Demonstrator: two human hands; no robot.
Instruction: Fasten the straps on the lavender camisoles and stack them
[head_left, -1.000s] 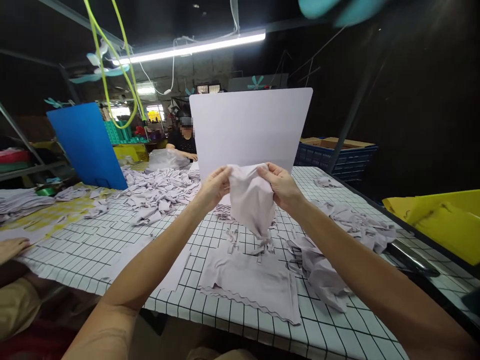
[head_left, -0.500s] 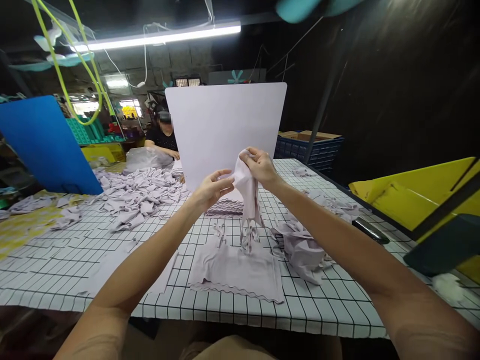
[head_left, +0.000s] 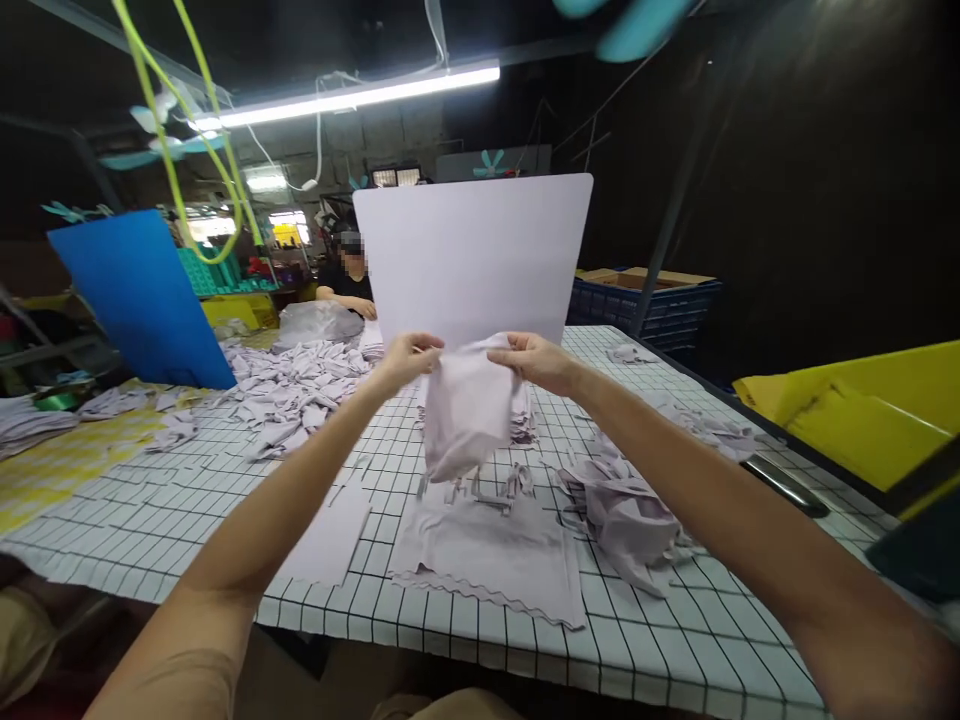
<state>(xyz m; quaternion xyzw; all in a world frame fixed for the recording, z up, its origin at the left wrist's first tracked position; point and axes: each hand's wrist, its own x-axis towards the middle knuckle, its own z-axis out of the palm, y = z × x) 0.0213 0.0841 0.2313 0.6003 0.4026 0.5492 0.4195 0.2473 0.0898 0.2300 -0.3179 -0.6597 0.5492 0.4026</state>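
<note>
My left hand (head_left: 409, 356) and my right hand (head_left: 534, 361) both pinch the top edge of a pale lilac fabric piece (head_left: 469, 410), which hangs spread between them above the table. Its thin straps dangle near the cloth below. Under it, a flat lilac garment piece (head_left: 487, 555) with a scalloped lower edge lies on the checked tablecloth (head_left: 187, 520). A crumpled heap of the same fabric (head_left: 626, 515) lies just right of it, below my right forearm.
A white upright board (head_left: 472, 255) stands behind my hands, a blue board (head_left: 139, 295) to the left. Many lilac pieces (head_left: 292, 385) cover the far left of the table. Another person sits behind. A yellow bin (head_left: 847, 420) is on the right, blue crates (head_left: 637, 300) beyond.
The piece was held bunched in the right hand with the left hand reaching; now both hands hold it spread wide by the top edge. The view has shifted slightly.
</note>
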